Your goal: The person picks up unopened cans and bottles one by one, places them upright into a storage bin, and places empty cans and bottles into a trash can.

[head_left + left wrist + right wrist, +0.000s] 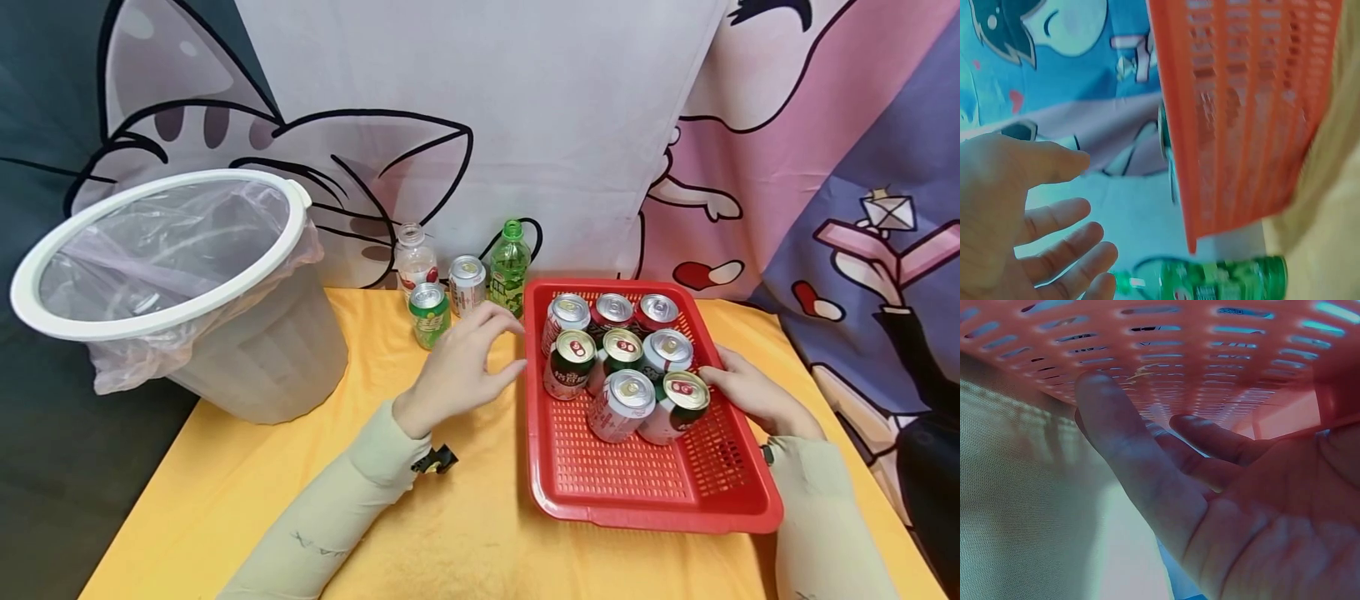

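A red plastic basket [615, 500] with slotted walls holds several upright soda cans [630, 392], grouped toward its far end. My right hand [757, 392] grips the basket's right side, thumb over the rim. Seen from the right wrist, that hand's fingers [1129, 444] lie along the outside of the slotted wall. Just left of the basket's left rim is my left hand [465, 358], holding nothing, its thumb and fingers spread apart. The left wrist view shows the same gap between the left hand [1035, 219] and the basket wall [1241, 125].
Behind my left hand stand a green can [430, 317], a silver can [467, 285], a clear bottle [416, 258] and a green bottle [510, 271]. A large bin [270, 358] lined with a clear bag is at the left. Yellow cloth [465, 533] covers the table before a printed curtain.
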The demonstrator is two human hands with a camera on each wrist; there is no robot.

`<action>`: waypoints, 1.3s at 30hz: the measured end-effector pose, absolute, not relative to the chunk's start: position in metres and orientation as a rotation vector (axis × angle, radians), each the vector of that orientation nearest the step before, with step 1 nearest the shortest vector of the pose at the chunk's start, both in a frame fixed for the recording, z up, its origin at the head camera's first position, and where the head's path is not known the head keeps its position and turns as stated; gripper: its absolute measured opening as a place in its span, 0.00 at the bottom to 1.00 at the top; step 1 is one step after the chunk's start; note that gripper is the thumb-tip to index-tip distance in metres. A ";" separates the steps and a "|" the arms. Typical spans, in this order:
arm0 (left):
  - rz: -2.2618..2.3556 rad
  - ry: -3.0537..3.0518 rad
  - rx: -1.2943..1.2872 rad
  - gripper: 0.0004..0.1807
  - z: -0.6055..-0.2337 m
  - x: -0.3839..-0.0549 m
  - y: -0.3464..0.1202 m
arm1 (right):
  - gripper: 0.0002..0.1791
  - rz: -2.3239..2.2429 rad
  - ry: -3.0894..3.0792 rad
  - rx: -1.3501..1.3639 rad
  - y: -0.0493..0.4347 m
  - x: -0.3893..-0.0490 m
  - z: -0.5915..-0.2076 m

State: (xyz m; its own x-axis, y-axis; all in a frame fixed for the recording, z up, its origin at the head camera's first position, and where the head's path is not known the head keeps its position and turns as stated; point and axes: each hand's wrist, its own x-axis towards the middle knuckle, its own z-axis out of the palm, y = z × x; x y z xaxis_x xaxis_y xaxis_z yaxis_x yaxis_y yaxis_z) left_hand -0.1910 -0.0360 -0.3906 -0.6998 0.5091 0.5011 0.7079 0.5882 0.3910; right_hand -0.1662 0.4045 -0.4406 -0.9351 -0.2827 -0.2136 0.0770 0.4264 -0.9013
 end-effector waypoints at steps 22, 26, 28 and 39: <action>-0.915 -2.410 -0.354 0.38 -0.418 -0.239 -0.099 | 0.29 -1.517 2.345 -0.178 0.406 -0.167 -0.442; -0.952 -2.415 -0.280 0.41 -0.424 -0.245 -0.105 | 0.29 -1.515 2.351 -0.199 0.407 -0.168 -0.444; -0.976 -2.427 -0.254 0.42 -0.428 -0.247 -0.107 | 0.28 -1.518 2.350 -0.185 0.407 -0.168 -0.444; -1.099 -2.501 -0.154 0.44 -0.449 -0.260 -0.112 | 0.27 -1.510 2.364 -0.179 0.405 -0.166 -0.442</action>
